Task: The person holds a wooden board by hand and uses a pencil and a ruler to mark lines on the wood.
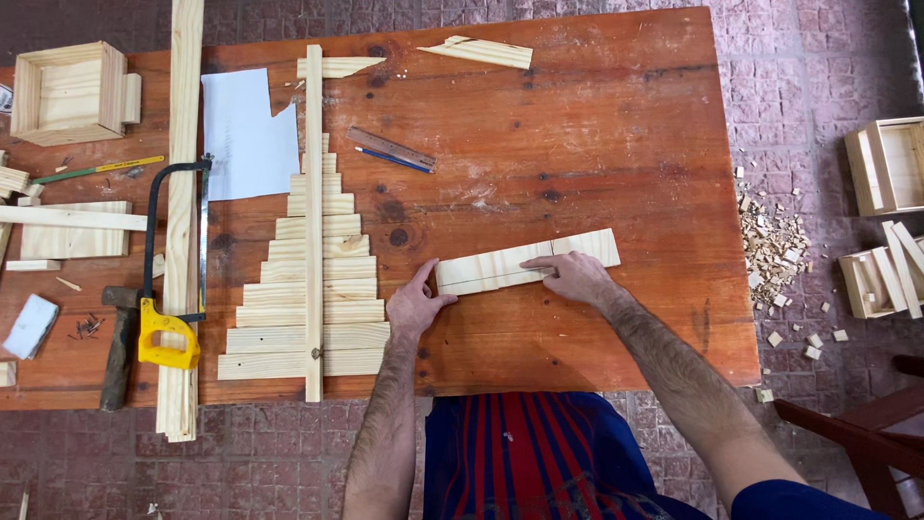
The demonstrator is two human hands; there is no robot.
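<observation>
A pale wooden slat (500, 266) lies flat on the reddish wooden table (597, 125), near its front edge. My left hand (416, 303) rests at the slat's left end, thumb and fingers spread against it. My right hand (576, 275) presses down on the slat's right half with fingers extended. Neither hand grips anything. To the left lies a tree shape made of stacked slats (303, 279) crossed by a long upright strip (314, 221).
A yellow-handled hacksaw (171, 279) lies over a long plank (181, 221), with a hammer (119, 347) beside it. White paper (245, 135), a ruler (390, 147), a blue pencil (393, 160), offcuts (478, 50) and a wooden box (67, 91) sit further back. More boxes (885, 164) and wood chips (770, 241) lie on the floor at right.
</observation>
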